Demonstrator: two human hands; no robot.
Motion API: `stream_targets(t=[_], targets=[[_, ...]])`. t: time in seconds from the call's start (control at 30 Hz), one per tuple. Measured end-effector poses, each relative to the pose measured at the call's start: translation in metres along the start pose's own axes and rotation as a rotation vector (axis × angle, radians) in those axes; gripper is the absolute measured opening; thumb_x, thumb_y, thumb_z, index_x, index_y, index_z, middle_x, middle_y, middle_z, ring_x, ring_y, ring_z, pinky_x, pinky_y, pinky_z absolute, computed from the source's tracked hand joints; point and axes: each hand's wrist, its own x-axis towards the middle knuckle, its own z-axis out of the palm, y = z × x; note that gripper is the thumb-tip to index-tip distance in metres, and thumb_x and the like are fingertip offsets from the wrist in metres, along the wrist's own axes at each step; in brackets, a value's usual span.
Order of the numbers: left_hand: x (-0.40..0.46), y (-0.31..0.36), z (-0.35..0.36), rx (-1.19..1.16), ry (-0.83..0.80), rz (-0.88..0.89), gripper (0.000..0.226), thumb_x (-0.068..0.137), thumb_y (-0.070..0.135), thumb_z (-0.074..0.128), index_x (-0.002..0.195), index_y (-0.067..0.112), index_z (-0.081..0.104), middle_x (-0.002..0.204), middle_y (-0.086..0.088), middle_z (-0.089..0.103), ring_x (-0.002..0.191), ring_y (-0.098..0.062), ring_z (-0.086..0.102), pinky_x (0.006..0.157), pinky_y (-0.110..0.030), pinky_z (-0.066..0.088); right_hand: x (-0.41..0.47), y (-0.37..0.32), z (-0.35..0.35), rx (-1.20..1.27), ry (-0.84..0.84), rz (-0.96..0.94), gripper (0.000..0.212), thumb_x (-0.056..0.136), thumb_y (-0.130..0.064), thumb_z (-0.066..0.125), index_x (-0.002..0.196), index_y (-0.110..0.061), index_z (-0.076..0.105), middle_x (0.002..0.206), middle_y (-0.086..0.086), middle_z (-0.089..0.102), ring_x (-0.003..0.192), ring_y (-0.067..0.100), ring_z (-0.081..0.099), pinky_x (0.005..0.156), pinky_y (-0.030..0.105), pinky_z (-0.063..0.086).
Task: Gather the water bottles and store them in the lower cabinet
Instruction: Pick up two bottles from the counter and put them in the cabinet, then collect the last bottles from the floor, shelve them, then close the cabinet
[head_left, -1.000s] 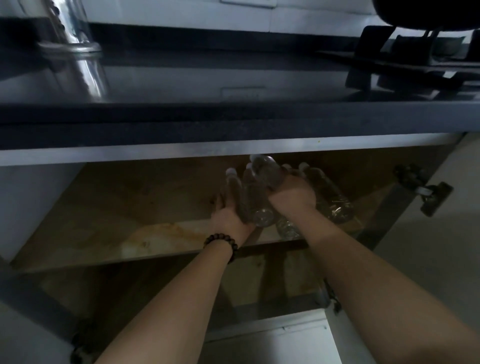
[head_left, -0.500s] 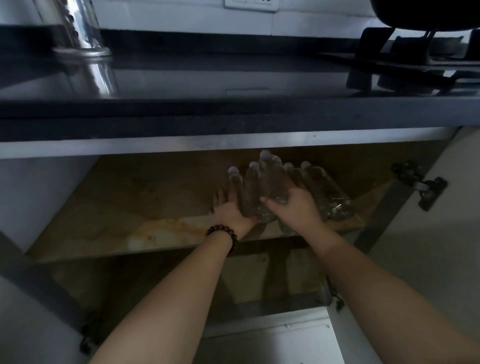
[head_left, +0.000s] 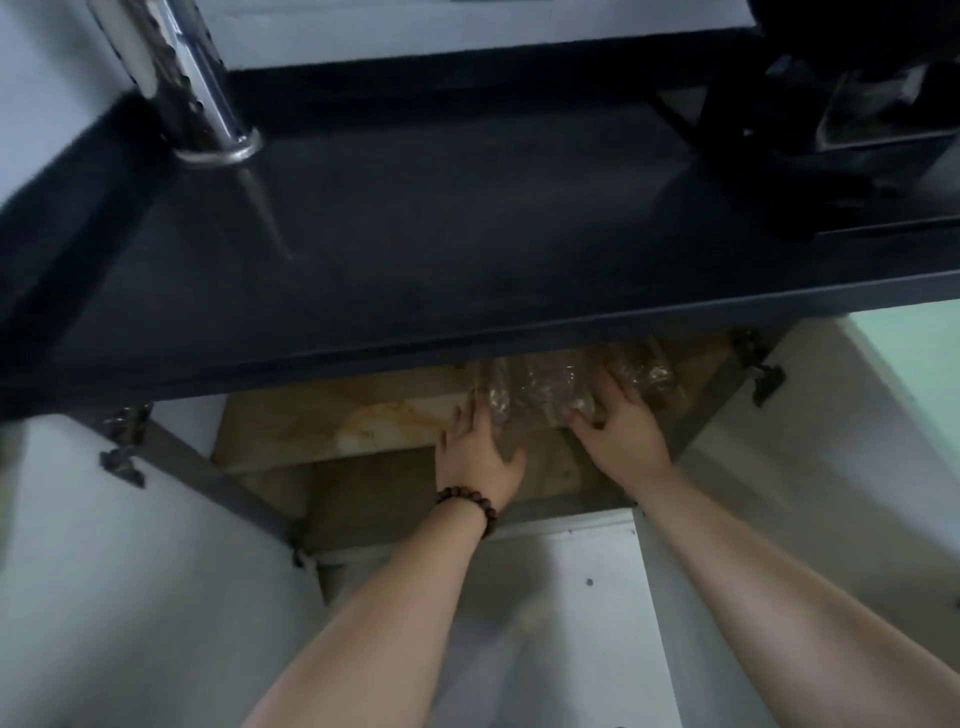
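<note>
1. Counts: two hands in view, left hand (head_left: 480, 457) and right hand (head_left: 621, 434); one cluster of clear water bottles (head_left: 545, 389), exact number unreadable; frame is blurred and the far ends sit under the countertop (head_left: 467, 249) edge; at least three bodies show, likely more.
2. Location: bottles lie on the upper shelf (head_left: 337, 423) of the lower cabinet (head_left: 249, 499), right of centre, near the shelf's front edge; one more bottle-like shape sits just right of the right hand.
3. Left hand: fingers fairly straight and together, palm flat against the left side of the cluster; thumb spread toward the near end; touching, not wrapped round any bottle; beaded bracelet (head_left: 467, 501) on that wrist.
4. Right hand: fingers laid over the near right part of the cluster, slightly bent; whether they curl round a single bottle I cannot tell; contact is plain.
5. Orientation: bottles lie on their sides, side by side; long axis runs near to far, into the cabinet; cap ends hidden, so which end points far cannot be told.
6. Rest: two cabinet doors open, left and right; two hinges visible, left hinge (head_left: 122, 441) and right hinge (head_left: 761, 369); chrome faucet (head_left: 182, 88) on the counter far left; dark stove (head_left: 857, 130) far right.
</note>
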Motion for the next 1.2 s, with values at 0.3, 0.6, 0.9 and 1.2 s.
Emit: stream_targets(t=[0.3, 0.6, 0.9, 1.2], targets=[[-0.092, 0.097, -0.105, 0.146, -0.147, 0.075, 0.072, 0.096, 0.054, 0.038, 0.154, 0.018, 0.016, 0.161, -0.004, 0.019, 0.148, -0.020, 0.015, 0.120, -0.042, 0.016, -0.097, -0.068, -0.116, -0.072, -0.077, 0.216, 0.070, 0.091, -0.053, 0.048, 0.150, -0.025, 0.024, 0.158, -0.002, 0.021, 0.146, 0.021, 0.019, 0.115, 0.039, 0.030], [-0.169, 0.191, -0.153, 0.122, -0.303, 0.263, 0.070, 0.096, 0.057, 0.036, 0.154, 0.022, 0.018, 0.161, -0.001, 0.019, 0.149, -0.018, 0.012, 0.119, -0.043, 0.020, -0.205, -0.093, -0.229, -0.122, 0.005, 0.385, 0.060, 0.096, -0.046, 0.045, 0.149, -0.023, 0.028, 0.158, 0.000, 0.023, 0.145, 0.022, 0.022, 0.116, 0.037, 0.026], [-0.226, 0.295, -0.124, 0.095, -0.398, 0.571, 0.069, 0.095, 0.051, 0.040, 0.153, 0.020, 0.022, 0.160, 0.000, 0.020, 0.148, -0.016, 0.009, 0.119, -0.040, 0.015, -0.299, -0.041, -0.315, -0.036, 0.308, 0.675, 0.056, 0.096, -0.039, 0.047, 0.146, -0.017, 0.034, 0.158, 0.003, 0.022, 0.146, 0.019, 0.018, 0.114, 0.031, 0.022], [-0.301, 0.403, -0.059, 0.117, -0.577, 0.870, 0.067, 0.095, 0.046, 0.046, 0.150, 0.012, 0.030, 0.157, -0.007, 0.030, 0.146, -0.022, 0.020, 0.118, -0.035, 0.018, -0.428, 0.021, -0.387, 0.022, 0.611, 1.008, 0.052, 0.096, -0.036, 0.050, 0.142, -0.015, 0.040, 0.156, 0.007, 0.025, 0.145, 0.021, 0.020, 0.115, 0.033, 0.021]])
